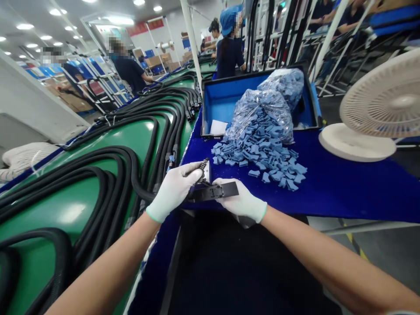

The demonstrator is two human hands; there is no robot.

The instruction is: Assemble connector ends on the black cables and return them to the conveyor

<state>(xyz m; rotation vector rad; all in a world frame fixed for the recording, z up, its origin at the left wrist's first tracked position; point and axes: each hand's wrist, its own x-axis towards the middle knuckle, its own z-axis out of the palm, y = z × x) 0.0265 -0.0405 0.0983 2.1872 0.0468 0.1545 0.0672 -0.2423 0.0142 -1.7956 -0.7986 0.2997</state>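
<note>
My left hand (179, 186), in a white glove, is closed with thumb and fingers pinching a small black ribbed piece (204, 164). A thick black corrugated hose (139, 186) runs in from the left and ends at this hand. My right hand (241, 199), also gloved in white, grips a long black rectangular plastic part (215, 191) from behind and below. That part lies level between the two hands, its left end close to my left fingers. Behind the fingers a small metal block (207, 171) partly shows at the table edge. Just beyond, blue plastic clips (259, 146) lie in a heap.
Clear plastic bags (262, 105) spill the clips from a blue bin (216, 103). More black hoses (108, 153) lie along a green conveyor (70, 212) at left. A beige fan (387, 96) stands right on the blue tabletop (354, 188). Several people work farther back.
</note>
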